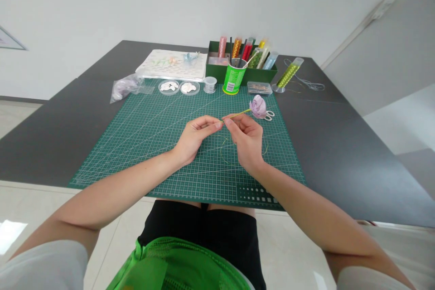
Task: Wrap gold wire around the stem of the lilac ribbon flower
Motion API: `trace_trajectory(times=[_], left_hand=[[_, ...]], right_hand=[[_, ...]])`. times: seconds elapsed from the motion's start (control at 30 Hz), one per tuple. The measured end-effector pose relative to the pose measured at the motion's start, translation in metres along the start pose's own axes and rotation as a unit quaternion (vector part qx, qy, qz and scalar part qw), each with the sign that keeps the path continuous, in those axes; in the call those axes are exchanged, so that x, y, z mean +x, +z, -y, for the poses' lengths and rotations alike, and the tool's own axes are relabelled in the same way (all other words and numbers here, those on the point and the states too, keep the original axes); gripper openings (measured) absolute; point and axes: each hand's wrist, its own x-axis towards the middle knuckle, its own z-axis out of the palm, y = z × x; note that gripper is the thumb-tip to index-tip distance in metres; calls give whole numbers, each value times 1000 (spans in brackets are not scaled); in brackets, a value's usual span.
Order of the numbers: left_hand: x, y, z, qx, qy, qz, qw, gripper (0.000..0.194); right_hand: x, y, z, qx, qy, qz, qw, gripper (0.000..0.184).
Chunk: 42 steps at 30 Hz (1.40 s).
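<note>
A pale purple artificial flower (258, 107) on a thin green stem (239, 114) is held over the green cutting mat (159, 154). My left hand (199, 136) pinches the stem's lower end between thumb and fingertips. Close beside it, my right hand (246, 138) grips the same stem with thumb and forefinger, the bloom sticking out to the right. A thin green thread (222, 154) loops down below my hands onto the mat. White-handled scissors (269, 115) lie partly hidden behind the bloom.
Along the mat's far edge stand dishes of white pieces (169, 87), a spool (210, 84), a green can (234, 79) and a clear box (259, 88). Behind are a green box (214, 72) of thread tubes and a white pad (152, 65). A green thread tube (288, 74) stands right; a plastic bag (124, 88) lies left.
</note>
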Motion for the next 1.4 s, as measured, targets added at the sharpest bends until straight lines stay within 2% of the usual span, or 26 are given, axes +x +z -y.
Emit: trace_trajectory(times=[0.23,0.37,0.47,0.57,0.7,0.87,1.13,1.4], left_hand=[[-2,2,-3,50,28,-28,998,22],[-1,0,-1,49,24,-6,998,23],[2,-3,1,33,-2,12,999,29],[3,-6,-1,36,-16,27,999,27],[3,-7,-6,53,-13,36,998,23],[4,-8,-13,94,-16,51,994,28],[3,-7,-20,141,-3,62,988,27],[3,-6,-21,122,13,69,990,30]], right_hand=[[2,0,-4,12,-4,-3,1000,19],[4,-3,-3,15,-16,4,1000,16],[4,-5,-2,-2,-14,15,1000,21],[5,-5,-1,-8,-18,31,999,25],[5,-5,0,-4,-22,44,999,25],[5,-8,2,-45,-27,54,997,28],[4,-13,5,-141,-109,50,983,16],[4,-12,5,-124,-92,42,987,19]])
